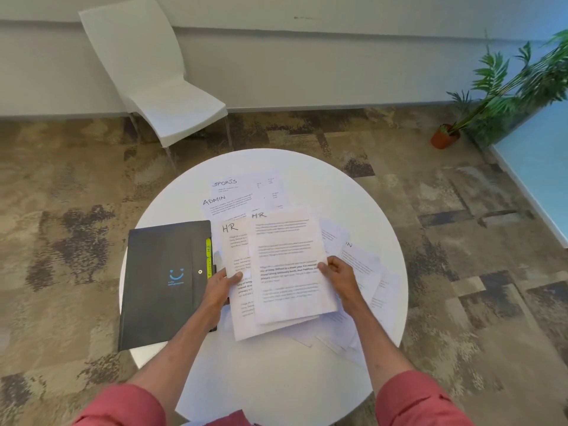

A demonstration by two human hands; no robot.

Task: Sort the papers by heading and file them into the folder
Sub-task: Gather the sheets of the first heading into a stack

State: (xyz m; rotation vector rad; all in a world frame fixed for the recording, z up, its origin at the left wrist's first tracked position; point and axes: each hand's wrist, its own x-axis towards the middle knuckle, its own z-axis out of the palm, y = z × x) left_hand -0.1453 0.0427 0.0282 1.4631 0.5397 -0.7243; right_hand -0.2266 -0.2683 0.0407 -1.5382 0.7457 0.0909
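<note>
A black folder (163,281) with a blue smiley and yellow tabs lies shut on the left of the round white table (276,379). My right hand (339,276) pinches the right edge of a sheet headed HR (285,262), held just above the pile. My left hand (222,285) grips the left edge of a second HR sheet (238,247) lying partly under the first. Behind them lie a sheet headed ADMIN (227,204) and one headed SPORTS (246,182). More loose sheets (365,265) spread out to the right, their headings mostly covered.
A white plastic chair (156,78) stands beyond the table on the patterned carpet. A potted plant (445,138) is at the back right, beside a pale blue panel (534,167). The table's near part bears no papers.
</note>
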